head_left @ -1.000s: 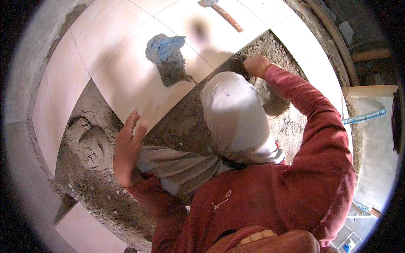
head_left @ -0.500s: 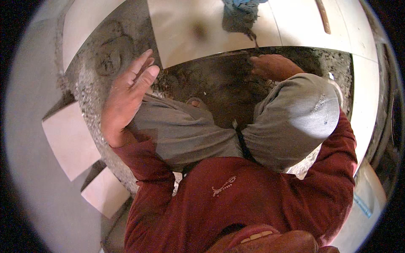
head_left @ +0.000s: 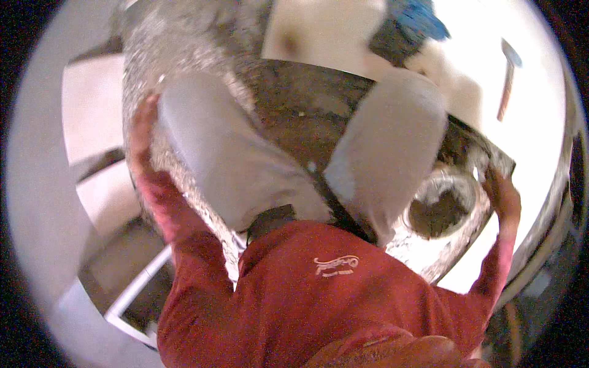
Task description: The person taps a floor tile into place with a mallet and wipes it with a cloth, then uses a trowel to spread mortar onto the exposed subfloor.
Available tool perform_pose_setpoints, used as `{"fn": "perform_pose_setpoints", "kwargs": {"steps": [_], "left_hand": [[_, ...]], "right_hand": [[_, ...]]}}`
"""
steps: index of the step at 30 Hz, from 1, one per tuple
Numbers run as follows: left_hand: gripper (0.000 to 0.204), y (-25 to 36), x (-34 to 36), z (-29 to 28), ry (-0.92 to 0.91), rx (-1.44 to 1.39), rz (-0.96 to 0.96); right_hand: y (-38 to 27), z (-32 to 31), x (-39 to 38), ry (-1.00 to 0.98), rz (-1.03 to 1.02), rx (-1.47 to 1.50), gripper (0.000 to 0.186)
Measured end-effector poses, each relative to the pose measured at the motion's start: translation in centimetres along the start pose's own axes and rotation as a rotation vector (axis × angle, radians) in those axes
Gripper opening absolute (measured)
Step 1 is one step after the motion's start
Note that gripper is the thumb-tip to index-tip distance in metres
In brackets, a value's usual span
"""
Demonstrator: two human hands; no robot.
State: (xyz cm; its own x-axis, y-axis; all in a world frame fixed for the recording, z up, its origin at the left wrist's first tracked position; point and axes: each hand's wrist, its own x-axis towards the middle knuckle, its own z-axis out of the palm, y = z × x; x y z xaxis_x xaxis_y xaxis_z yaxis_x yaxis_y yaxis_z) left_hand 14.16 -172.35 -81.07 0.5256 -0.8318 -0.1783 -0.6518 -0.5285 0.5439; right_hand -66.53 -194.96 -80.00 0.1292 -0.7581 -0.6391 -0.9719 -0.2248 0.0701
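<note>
My left hand (head_left: 144, 132) is beside my left knee, over the gritty floor strip. It is smeared by motion, but its fingers look stretched out with nothing in them. Out to the right, my right hand (head_left: 504, 195) hangs next to a round bucket (head_left: 457, 178) with dark grey stuff inside. Its fingers point towards the bucket's rim; blur hides whether they touch it. In front of my bent knees lies a patch of dark, damp-looking mortar (head_left: 300, 101), bordered by a large pale tile (head_left: 331, 30).
A hammer (head_left: 507, 92) lies on the pale tiling at the far right. A blue cloth or bag (head_left: 423, 21) rests at the far side. Two loose tile pieces, one upper (head_left: 92, 110) and one lower (head_left: 107, 196), stand along the left wall. A white frame (head_left: 141, 288) is at lower left.
My view and body have shifted. My left hand dropped from in front of me to beside my left knee. My right hand moved from the mortar back to the bucket, which is now in view.
</note>
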Motion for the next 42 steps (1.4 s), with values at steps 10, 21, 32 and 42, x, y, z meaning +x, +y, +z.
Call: {"fn": "perform_pose_setpoints", "kwargs": {"steps": [10,21,32,42], "left_hand": [[0.061,-33.4,-0.7,10.3,0.279,0.362,-0.966],[0.058,-39.5,-1.6,15.6,0.731,0.620,-1.182],[0.058,-39.7,-1.1,14.5,0.524,0.632,-1.196],[0.061,-42.6,-2.1,12.3,0.321,0.504,-1.112]], "right_hand": [[-9.5,16.9,-7.0,0.312,0.245,1.155,0.066],[-22.3,8.7,-8.5,0.375,0.563,0.746,0.053],[-23.2,4.5,-12.5,0.419,0.660,0.621,0.041],[-28.5,7.2,-16.6,0.485,0.799,1.125,0.033]]}}
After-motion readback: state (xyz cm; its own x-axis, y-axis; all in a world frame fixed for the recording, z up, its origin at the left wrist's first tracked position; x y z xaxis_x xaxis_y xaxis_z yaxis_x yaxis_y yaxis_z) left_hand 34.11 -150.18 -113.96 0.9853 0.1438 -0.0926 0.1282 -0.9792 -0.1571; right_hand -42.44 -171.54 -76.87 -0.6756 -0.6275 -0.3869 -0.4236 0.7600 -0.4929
